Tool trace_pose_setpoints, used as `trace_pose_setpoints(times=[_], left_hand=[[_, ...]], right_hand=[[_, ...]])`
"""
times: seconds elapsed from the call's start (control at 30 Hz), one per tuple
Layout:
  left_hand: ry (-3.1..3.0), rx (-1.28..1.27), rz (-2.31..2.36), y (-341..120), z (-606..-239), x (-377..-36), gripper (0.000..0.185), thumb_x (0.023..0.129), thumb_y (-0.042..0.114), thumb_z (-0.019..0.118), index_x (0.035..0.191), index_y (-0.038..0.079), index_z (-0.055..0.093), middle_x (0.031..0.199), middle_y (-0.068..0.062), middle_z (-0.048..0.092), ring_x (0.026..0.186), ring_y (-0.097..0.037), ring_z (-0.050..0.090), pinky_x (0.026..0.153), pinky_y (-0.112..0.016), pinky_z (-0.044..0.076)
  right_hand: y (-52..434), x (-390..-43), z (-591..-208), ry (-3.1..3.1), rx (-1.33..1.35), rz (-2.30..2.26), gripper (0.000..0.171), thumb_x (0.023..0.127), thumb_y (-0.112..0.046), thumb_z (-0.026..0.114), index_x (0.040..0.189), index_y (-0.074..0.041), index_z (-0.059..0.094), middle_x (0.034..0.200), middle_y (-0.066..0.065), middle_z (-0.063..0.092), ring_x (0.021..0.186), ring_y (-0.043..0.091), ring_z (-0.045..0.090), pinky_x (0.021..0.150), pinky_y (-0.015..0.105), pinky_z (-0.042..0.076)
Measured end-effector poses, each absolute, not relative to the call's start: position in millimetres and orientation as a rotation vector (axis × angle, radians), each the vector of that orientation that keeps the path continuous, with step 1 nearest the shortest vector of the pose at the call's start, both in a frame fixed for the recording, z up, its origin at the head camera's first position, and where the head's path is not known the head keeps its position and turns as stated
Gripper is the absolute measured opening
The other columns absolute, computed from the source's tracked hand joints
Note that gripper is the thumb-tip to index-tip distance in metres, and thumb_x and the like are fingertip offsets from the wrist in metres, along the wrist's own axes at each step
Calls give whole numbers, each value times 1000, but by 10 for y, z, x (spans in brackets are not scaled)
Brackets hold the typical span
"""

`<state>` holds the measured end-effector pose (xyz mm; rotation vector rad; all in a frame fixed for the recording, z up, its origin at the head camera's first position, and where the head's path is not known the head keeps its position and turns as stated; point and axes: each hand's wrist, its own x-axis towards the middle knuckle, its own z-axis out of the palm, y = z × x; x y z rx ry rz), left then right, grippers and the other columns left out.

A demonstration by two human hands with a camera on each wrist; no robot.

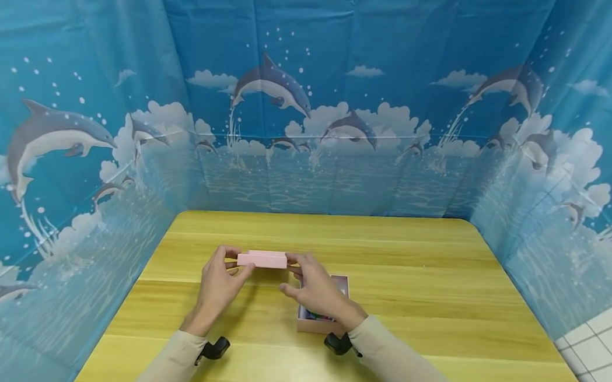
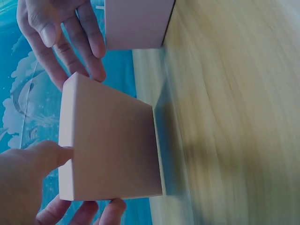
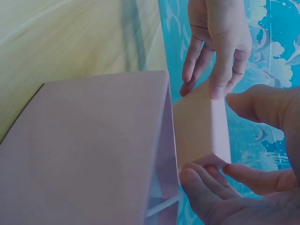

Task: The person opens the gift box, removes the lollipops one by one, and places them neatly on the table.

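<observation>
Both hands hold a flat pink lid (image 1: 262,259) level above the wooden table (image 1: 436,292). My left hand (image 1: 235,262) pinches its left end, thumb on the near side and fingers beneath. At the lid's right end my right hand (image 1: 291,272) grips with fingertips under the corner. An open pink box (image 1: 321,326) stands on the table just right of the lid, partly hidden by my right wrist; something colourful lies inside. In the left wrist view the lid (image 2: 112,145) fills the middle, the box (image 2: 136,23) behind it. The right wrist view shows the box wall (image 3: 89,150) close up and the lid (image 3: 201,122) beyond.
A blue dolphin-print cloth (image 1: 311,98) walls the table on the left, back and right sides. White tiled floor (image 1: 602,343) shows at the lower right. Bare yellow wood lies around the box.
</observation>
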<state>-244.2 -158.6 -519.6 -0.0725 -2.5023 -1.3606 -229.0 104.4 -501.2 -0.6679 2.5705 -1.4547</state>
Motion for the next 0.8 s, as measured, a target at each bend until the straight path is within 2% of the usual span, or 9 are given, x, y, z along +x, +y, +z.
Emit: trace_pose_setpoints(times=[0.13, 0.4, 0.67, 0.8], left_hand=[[-2536, -77, -1332, -1646, -5240, -2431, 42, 102, 14, 93, 133, -1, 69, 134, -24, 73, 121, -44, 83, 103, -52, 71], [-2640, -92, -1245, -1717, -5314, -2403, 34, 100, 11, 93, 128, -1, 77, 129, -26, 72, 117, -43, 84, 98, -43, 72], [-2718, -89, -1114, -1819, -5322, -2329, 36, 97, 13, 98, 125, 2, 80, 122, -21, 75, 99, -30, 83, 84, -37, 71], [-2763, -89, -1076, -1889, -5315, -2244, 45, 95, 13, 99, 132, 1, 77, 120, -22, 75, 96, -29, 83, 81, -39, 70]], right_hand=[[1026, -2305, -5041, 2524, -653, -1431, 73, 114, -22, 80, 175, 0, 47, 168, 27, 54, 156, 46, 63, 124, 58, 58], [995, -2289, -5038, 2536, -647, -1297, 67, 113, -31, 82, 168, -2, 58, 160, 23, 65, 147, 44, 71, 113, 50, 66], [944, -2261, -4956, 2470, -706, -1234, 58, 112, -26, 83, 162, -2, 65, 159, 20, 72, 141, 37, 77, 114, 46, 66], [897, -2213, -4916, 2443, -717, -1196, 55, 111, -26, 85, 159, -3, 68, 152, 18, 77, 137, 33, 79, 113, 43, 67]])
